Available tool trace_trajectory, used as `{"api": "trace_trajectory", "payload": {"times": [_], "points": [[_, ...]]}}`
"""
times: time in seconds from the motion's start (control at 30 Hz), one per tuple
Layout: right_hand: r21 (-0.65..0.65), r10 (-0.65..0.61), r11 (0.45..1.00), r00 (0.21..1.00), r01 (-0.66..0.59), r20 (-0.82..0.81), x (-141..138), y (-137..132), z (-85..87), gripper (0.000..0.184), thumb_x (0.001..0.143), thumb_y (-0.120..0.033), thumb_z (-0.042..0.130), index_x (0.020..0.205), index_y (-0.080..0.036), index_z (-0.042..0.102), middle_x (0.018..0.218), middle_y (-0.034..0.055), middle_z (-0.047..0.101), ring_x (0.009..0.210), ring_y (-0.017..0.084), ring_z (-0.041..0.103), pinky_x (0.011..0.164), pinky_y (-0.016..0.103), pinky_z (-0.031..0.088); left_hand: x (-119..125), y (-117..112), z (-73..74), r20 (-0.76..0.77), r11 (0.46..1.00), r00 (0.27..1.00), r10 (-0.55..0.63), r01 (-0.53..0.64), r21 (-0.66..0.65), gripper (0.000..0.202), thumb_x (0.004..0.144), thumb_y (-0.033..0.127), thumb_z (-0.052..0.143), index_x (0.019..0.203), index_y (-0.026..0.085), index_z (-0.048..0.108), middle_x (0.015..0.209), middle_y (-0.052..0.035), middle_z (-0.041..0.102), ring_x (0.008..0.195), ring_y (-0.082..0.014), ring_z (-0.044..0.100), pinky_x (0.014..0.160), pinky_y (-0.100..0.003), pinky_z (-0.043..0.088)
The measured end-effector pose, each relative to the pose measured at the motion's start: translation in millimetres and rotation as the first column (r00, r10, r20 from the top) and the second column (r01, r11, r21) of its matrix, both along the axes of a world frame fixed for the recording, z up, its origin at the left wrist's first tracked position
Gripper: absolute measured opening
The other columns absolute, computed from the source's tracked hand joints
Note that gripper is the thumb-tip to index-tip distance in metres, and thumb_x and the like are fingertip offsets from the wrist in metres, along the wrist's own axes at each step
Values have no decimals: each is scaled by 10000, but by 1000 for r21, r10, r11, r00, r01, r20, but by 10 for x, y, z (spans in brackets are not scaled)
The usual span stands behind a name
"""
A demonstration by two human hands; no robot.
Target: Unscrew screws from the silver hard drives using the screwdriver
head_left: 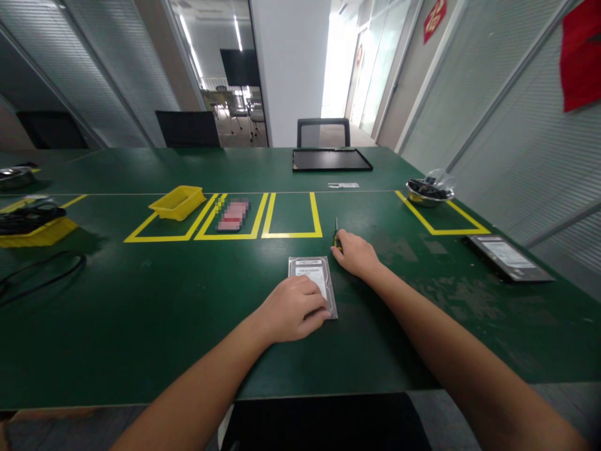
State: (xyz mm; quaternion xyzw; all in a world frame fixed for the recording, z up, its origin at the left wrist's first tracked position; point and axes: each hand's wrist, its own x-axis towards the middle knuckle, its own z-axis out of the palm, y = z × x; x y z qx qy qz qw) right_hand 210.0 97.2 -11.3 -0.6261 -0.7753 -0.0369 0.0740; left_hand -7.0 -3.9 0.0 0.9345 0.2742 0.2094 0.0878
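Observation:
A silver hard drive with a white label lies flat on the green table in front of me. My left hand rests over its near left part, fingers curled across the top and holding it against the table. Beyond the drive's far right corner, my right hand is closed around a screwdriver. The screwdriver's thin metal shaft points away from me, and most of its yellow and black handle is hidden by the fingers. Its tip is apart from the drive.
Yellow tape marks squares on the table. A yellow tray and a blurred pink object sit in two of them. At right are a metal bowl of dark items and a dark labelled device. A black panel lies far back.

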Motion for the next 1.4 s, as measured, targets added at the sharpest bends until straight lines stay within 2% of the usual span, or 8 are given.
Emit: {"api": "trace_trajectory", "payload": {"times": [0.17, 0.33, 0.43, 0.6, 0.87, 1.0, 1.17, 1.4], "points": [[5, 27, 1000, 999, -26, -34, -1, -27, -5, 267, 958, -383, 453, 1123, -178, 498, 1072, 116, 642, 986, 227, 606, 789, 305, 425, -21, 49, -39, 123, 963, 955, 269, -268, -20, 227, 971, 277, 466, 931, 180, 667, 928, -66, 663, 890, -217, 582, 837, -383, 454], [2, 39, 999, 996, -39, -78, 14, -77, -22, 287, 941, -361, 468, 1157, -174, 496, 1086, 113, 633, 992, 221, 598, 806, 305, 423, -116, 199, -156, 245, 814, 777, 580, -564, -137, 320, 914, 239, 511, 1221, 158, 549, 1137, -109, 631, 1055, -259, 573, 941, -439, 465], [-12, 50, 999, 994, -52, -101, 27, -105, -25, 303, 929, -355, 486, 1170, -171, 499, 1087, 111, 635, 1004, 218, 591, 825, 307, 421, -177, 325, -231, 201, 750, 726, 658, -608, -261, 528, 855, 257, 572, 1357, 159, 442, 1286, -133, 592, 1174, -299, 540, 1023, -489, 426], [-38, 50, 998, 990, -56, -135, 43, -139, -9, 320, 914, -341, 508, 1184, -169, 506, 1086, 110, 636, 1018, 216, 585, 844, 308, 423, -209, 482, -250, 82, 726, 775, 627, -543, -422, 634, 798, 241, 585, 1405, 177, 414, 1320, -103, 614, 1272, -327, 474, 1077, -527, 367], [-6, -103, 995, 977, 104, -188, -123, -452, 177, 439, 950, -374, 394, 1324, -152, 452, 1211, 191, 545, 1055, 294, 576, 819, 391, 462, -296, 524, -206, 81, 731, 813, 577, -470, -494, 644, 785, 314, 655, 1385, 196, 453, 1180, -91, 662, 1149, -302, 533, 986, -486, 418], [-33, 15, 999, 980, -22, -198, -340, -826, 297, 684, 885, -561, 494, 1454, -202, 372, 1387, 193, 458, 1164, 324, 537, 884, 416, 475, -334, 495, -176, 62, 716, 809, 584, -478, -509, 636, 762, 365, 702, 1340, 205, 490, 1096, -81, 667, 1086, -297, 559, 921, -455, 446], [-163, 210, 960, 970, -229, -125, -612, -1320, 346, 1040, 715, -722, 634, 1564, -314, 192, 1598, 247, 154, 1347, 507, 341, 901, 599, 439, -342, 477, -183, 44, 723, 822, 568, -472, -505, 631, 749, 368, 708, 1316, 199, 488, 954, -47, 676, 949, -260, 616, 818, -379, 471], [-150, 90, 984, 995, -94, -34, -677, -1476, 231, 1124, 656, -734, 676, 1569, -324, 165, 1594, 261, 177, 1368, 560, 275, 996, 702, 274, -334, 412, -136, -53, 729, 834, 549, -509, -458, 682, 705, 456, 735, 1297, 205, 507, 870, -23, 669, 871, -261, 630, 729, -340, 452]]}}
